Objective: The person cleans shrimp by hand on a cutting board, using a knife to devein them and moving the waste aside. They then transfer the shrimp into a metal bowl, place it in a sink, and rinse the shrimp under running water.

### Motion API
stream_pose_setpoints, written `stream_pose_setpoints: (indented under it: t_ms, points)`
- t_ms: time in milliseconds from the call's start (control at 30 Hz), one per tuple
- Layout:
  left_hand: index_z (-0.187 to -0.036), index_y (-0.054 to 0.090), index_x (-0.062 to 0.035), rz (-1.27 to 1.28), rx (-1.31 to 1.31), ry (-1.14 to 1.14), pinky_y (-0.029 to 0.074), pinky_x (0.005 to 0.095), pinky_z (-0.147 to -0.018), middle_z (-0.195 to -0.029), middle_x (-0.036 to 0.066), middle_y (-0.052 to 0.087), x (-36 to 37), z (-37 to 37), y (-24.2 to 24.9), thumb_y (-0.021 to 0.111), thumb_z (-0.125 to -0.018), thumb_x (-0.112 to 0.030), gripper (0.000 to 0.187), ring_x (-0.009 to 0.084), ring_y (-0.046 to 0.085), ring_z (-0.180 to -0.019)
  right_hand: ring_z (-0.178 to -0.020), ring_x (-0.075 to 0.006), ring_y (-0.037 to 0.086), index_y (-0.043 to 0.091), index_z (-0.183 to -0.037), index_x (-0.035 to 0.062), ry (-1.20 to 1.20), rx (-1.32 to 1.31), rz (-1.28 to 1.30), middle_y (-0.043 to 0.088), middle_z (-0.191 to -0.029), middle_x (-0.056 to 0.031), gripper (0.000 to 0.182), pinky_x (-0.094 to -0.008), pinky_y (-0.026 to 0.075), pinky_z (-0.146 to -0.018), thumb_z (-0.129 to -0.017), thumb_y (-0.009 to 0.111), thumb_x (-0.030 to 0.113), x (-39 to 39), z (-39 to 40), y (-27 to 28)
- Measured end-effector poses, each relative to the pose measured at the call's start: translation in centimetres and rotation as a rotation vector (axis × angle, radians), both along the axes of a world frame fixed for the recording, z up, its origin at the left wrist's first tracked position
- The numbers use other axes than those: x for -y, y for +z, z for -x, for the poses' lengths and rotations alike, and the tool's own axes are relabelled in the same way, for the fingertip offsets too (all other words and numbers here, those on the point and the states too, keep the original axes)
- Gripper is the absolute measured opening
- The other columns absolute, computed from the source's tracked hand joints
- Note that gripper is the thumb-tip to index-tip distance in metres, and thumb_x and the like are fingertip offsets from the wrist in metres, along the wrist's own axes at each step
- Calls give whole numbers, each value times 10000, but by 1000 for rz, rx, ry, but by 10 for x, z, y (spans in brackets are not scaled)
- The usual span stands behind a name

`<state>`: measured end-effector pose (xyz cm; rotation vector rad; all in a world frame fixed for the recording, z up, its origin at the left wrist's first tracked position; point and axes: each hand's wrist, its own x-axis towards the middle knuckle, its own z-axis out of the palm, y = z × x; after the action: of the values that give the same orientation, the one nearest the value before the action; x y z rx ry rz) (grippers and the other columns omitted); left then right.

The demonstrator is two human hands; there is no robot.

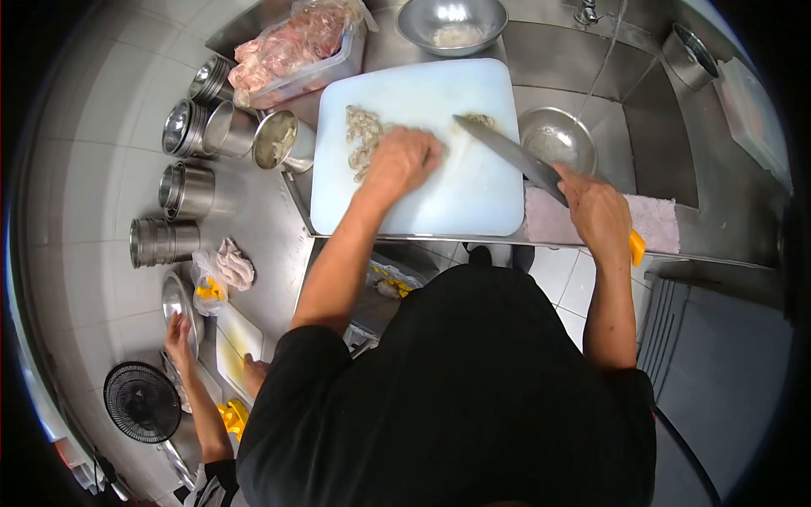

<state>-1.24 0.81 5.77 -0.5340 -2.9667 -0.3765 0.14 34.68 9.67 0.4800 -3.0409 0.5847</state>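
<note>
A large white cutting board [473, 203] lies in front of me. My left hand [405, 160] is over its middle, fingers curled closed, right beside a row of grey peeled shrimp [361, 131]. Whether anything is inside those fingers is hidden. My right hand [596, 207] grips a knife [511, 154] with a yellow handle end, and its wide blade points to the upper left across the board's right edge. By the blade tip lies a small heap of greyish scraps [481, 120].
Right of the board, water runs into a metal bowl [583, 144] in the sink [667, 152]. A pink towel [655, 221] lies along the front edge. Left stand a tub of raw meat [296, 51] and metal containers [190, 190]. Another person's hand [177, 334] is at lower left.
</note>
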Motion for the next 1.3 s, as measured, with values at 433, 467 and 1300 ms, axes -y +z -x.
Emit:
stream_pose_setpoints:
  t_ms: [433, 467, 1300]
  points:
    - [-1005, 797, -86, -267, 107, 253, 544, 399, -848, -988, 134, 762, -12, -3, -11, 730, -898, -262, 217, 315, 705, -922, -979, -372, 679, 699, -1314, 236, -51, 396, 268, 733, -1055, -174, 358, -421, 517, -904, -974, 597, 287, 6, -8, -5]
    - [-1006, 799, -93, -254, 127, 273, 545, 400, -845, -983, 135, 762, -13, -4, -10, 729, -899, -270, 219, 314, 708, -911, -980, -375, 678, 698, -1315, 233, -52, 419, 256, 733, -1044, -177, 359, -427, 515, -905, -976, 591, 287, 10, -6, -3]
    - [-999, 805, -153, -254, 204, 488, 567, 436, -799, -903, 160, 752, -26, -7, -11, 669, -900, -341, 252, 354, 725, -843, -963, -403, 676, 702, -1311, 208, 18, 289, 241, 725, -1049, -199, 351, -481, 517, -872, -983, 580, 234, 8, -21, -13]
